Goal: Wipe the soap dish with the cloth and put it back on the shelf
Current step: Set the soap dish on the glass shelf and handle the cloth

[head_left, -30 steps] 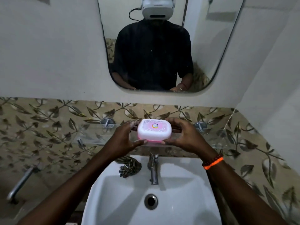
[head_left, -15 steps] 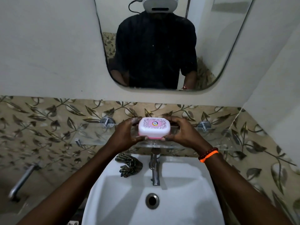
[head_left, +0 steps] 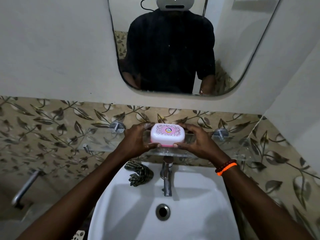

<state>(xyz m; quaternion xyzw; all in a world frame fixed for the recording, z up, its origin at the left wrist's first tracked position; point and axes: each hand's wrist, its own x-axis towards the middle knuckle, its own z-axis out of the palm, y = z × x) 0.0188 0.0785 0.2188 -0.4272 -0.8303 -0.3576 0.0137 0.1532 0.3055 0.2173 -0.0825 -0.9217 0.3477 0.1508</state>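
- White washbasin (head_left: 199, 213) below both hands; chrome tap (head_left: 166, 177) under the fingers.
- Glass shelf (head_left: 97, 144) beneath the fingers.
- Left hand (head_left: 136, 141), right hand (head_left: 195, 142): fingers curled, grasping soap dish ends.
- Striped cloth (head_left: 140, 174) on basin rim, below left fingers.
- Soap dish (head_left: 167, 135), white lid, pink base, between both hands' fingers over shelf; contact unclear.

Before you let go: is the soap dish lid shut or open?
Shut. The white lid sits flush on the soap dish's pink base, with no gap showing, while both hands hold it over the glass shelf.
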